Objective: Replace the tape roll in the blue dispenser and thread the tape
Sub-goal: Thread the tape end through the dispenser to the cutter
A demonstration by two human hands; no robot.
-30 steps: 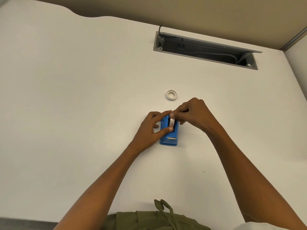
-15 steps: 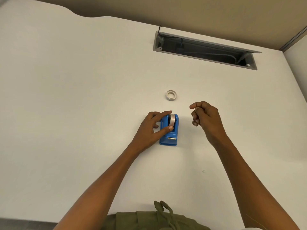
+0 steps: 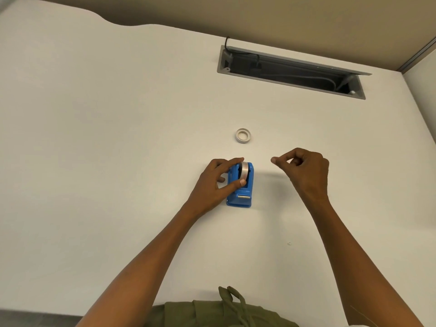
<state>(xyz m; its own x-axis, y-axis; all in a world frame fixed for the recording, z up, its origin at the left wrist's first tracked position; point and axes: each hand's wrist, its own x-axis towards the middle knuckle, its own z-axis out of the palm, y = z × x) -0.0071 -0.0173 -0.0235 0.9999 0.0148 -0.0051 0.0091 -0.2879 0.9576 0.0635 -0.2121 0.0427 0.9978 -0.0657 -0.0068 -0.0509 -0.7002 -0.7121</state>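
Observation:
The blue dispenser [image 3: 240, 197] stands on the white table, its cutter end toward me. A clear tape roll [image 3: 244, 171] sits upright in its cradle. My left hand [image 3: 215, 182] grips the dispenser, index finger over the far side of the roll and thumb on its near side. My right hand [image 3: 303, 172] hovers to the right of the dispenser, apart from it, thumb and index fingertip pinched together; I cannot tell whether a tape end is between them. A small white empty tape core [image 3: 243, 135] lies flat on the table beyond the dispenser.
A grey open cable tray [image 3: 291, 72] with cords inside is set into the table at the far right. A tiny scrap [image 3: 289, 243] lies on the table near my right forearm. The table's near edge runs by my olive clothing.
My right hand left the tape roll and moved to the right, away from the dispenser, with its fingers staying pinched. My left hand has kept its hold on the dispenser.

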